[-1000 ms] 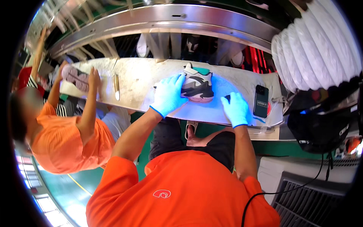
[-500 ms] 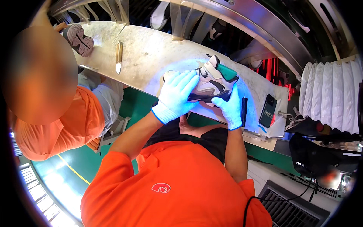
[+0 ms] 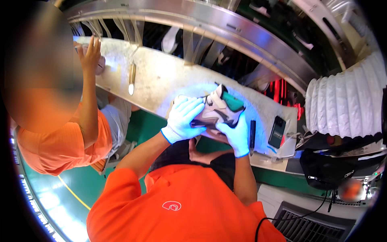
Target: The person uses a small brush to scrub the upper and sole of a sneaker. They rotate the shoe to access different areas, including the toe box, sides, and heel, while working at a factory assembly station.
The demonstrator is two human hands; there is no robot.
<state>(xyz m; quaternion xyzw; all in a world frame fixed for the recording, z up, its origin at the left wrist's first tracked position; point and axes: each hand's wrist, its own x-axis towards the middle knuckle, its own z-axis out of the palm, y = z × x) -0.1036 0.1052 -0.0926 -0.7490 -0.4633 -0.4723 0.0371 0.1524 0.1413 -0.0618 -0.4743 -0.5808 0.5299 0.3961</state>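
Between my hands lies a sneaker (image 3: 218,113) in pale grey, white and black, on its side with a green shoe last (image 3: 233,102) showing in its opening. My left hand (image 3: 184,119), in a white knitted glove, is wrapped over the toe end, whose tip shows past the fingers. At the heel end, my gloved right hand (image 3: 237,136) grips the shoe with the thumb along the lower side. The fingers behind it are partly hidden. Bluish light falls on the gloves and shoe.
The worktable (image 3: 161,74) carries a knife-like tool (image 3: 132,78), a black slim tool (image 3: 252,135) and a phone (image 3: 277,132). Behind runs a metal-edged rack (image 3: 225,26) with shoes. A white ribbed duct (image 3: 342,101) stands right; a co-worker (image 3: 68,139) sits left.
The whole view has shifted, so the table sits lower in it. Both my hands still hold the sneaker in much the same pose. The co-worker's hand has come up above the table.
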